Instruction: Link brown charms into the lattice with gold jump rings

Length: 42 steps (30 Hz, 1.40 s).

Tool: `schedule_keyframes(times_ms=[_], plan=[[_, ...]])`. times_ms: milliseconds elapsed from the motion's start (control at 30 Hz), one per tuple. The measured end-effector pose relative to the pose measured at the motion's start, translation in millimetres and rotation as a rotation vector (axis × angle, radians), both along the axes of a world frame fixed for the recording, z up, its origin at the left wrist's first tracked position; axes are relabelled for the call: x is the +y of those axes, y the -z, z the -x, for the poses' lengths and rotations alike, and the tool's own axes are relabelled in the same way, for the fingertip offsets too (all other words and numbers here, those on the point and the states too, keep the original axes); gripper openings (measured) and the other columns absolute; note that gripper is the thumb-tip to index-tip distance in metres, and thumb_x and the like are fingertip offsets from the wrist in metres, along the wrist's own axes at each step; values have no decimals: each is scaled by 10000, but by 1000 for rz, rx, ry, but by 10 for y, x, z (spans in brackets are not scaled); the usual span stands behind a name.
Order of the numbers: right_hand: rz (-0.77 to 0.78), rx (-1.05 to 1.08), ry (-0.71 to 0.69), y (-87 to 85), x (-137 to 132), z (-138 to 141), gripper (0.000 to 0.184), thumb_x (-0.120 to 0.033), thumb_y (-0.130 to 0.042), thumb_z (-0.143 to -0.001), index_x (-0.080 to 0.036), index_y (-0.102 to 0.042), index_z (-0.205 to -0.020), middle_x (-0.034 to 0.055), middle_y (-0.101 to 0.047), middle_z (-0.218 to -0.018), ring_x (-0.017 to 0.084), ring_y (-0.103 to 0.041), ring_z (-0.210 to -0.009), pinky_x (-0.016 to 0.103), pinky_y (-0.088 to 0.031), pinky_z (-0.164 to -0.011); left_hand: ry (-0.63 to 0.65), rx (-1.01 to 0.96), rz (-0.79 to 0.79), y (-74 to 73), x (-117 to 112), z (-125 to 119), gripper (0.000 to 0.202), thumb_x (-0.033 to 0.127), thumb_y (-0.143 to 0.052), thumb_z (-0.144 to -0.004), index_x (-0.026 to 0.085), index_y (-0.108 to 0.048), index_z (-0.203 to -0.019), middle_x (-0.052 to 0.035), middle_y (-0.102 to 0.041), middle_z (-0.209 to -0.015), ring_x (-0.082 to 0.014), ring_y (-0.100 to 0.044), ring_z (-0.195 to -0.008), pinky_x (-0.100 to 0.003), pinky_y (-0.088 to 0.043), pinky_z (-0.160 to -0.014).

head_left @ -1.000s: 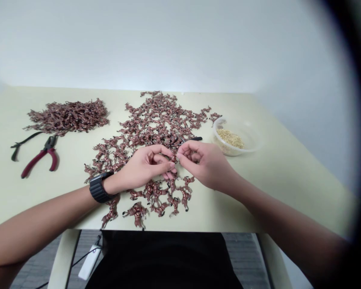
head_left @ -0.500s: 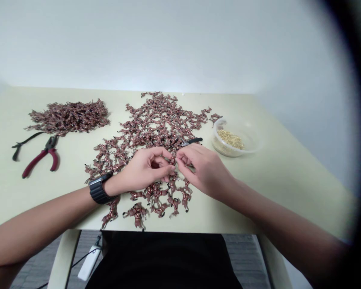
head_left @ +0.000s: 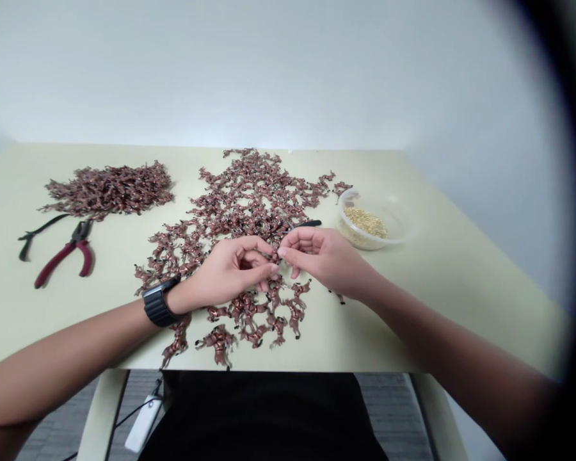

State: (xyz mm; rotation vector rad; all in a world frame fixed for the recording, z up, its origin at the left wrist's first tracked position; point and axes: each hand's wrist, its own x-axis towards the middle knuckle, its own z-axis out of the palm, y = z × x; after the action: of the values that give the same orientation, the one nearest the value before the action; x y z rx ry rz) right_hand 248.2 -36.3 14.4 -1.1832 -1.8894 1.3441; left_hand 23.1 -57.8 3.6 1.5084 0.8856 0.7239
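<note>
gently — left hand [head_left: 228, 272] and right hand [head_left: 327, 259] curl nearly shut, pinching a small copper horse figure [head_left: 274, 255] between them above the spread of figures [head_left: 249, 205]; a slipped grip could lose it in that tangle — plastic tub [head_left: 403, 218] and red-handled pliers [head_left: 67, 259] lie farther off.

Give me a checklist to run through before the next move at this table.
1. Left hand and right hand both pinch one small piece: ok.
2. What that piece is: cannot tell, the fingers hide it.
3. Black-handled tool lying just beyond the right hand: ok.
4. Red-handled pliers lying well away from the hands: ok.
5. Clear plastic bowl of pale grains upright, nothing spilled: ok.
6. Stray figure lying apart from the spread, near the right wrist: not ok.
</note>
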Motion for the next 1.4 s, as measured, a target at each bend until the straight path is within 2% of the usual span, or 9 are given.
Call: schedule_keyframes(times_ms=[300,400,467,633,833,933,1133,1300,1400], plan=[[-628,-136,-132,4,11,-36,91,-265,-565,-965,-230,-639,-924,28,-650,-823,163,-556,-726,310,-445,-677,63,-153,210,-47,40,19,312,339,-758,-904,117,-653,-1095,-103,-795,-884,-172,-758,-690,-272,-626,-645],[-709,-166,-158,20,3,-28,90,-248,-536,-972,-224,-615,-935,44,-654,-850,182,-576,-780,326,-445,-717,52,-148,188,-44,20,6,312,332,-764,-899,119,-654,-1098,-99,-794,-875,-174,-754,-690,-274,-622,-645],[-592,-152,-94,36,-31,3,91,-273,-543,-974,-222,-593,-918,32,-641,-806,169,-574,-720,314,-436,-666,21,-123,145,-33,-5,-12,293,325,-757,-904,118,-653,-1084,-91,-789,-847,-172,-747,-674,-276,-616,-641],[-28,94,88,81,-108,120,163,-358,-616,-947,-211,-582,-885,-5,-636,-726,136,-617,-566,276,-436,-540,-82,14,-84,22,-46,-43,282,325,-726,-924,141,-631,-1116,-49,-761,-755,-169,-730,-650,-245,-572,-593],[505,445,45,118,-43,147,261,-349,-754,-844,-167,-594,-746,-31,-565,-688,87,-550,-543,258,-478,-566,-84,338,-532,31,-18,29,233,288,-655,-960,170,-645,-1160,-58,-791,-969,-158,-744,-813,-239,-577,-705],[583,484,11,130,-15,137,269,-348,-778,-826,-169,-591,-752,-38,-544,-681,83,-523,-561,250,-485,-567,-70,324,-540,19,0,50,250,290,-663,-955,168,-650,-1173,-65,-790,-982,-163,-750,-828,-246,-586,-726],[31,215,28,137,-34,129,182,-387,-644,-944,-220,-574,-936,-20,-618,-752,124,-598,-591,275,-485,-570,-42,-35,23,-6,32,28,310,363,-729,-922,128,-641,-1103,-78,-778,-815,-151,-714,-619,-264,-602,-606],[-554,-56,-19,141,-38,84,117,-274,-534,-995,-214,-593,-914,5,-605,-788,136,-535,-680,292,-425,-629,-4,-105,152,-29,51,41,327,361,-759,-901,120,-665,-1102,-98,-788,-869,-147,-719,-636,-270,-612,-629],[-491,-63,-2,159,-42,79,116,-286,-534,-998,-215,-581,-918,0,-615,-764,136,-557,-655,290,-435,-615,-7,-88,132,-30,43,26,314,361,-754,-905,120,-666,-1086,-95,-786,-859,-147,-719,-634,-272,-612,-632]])
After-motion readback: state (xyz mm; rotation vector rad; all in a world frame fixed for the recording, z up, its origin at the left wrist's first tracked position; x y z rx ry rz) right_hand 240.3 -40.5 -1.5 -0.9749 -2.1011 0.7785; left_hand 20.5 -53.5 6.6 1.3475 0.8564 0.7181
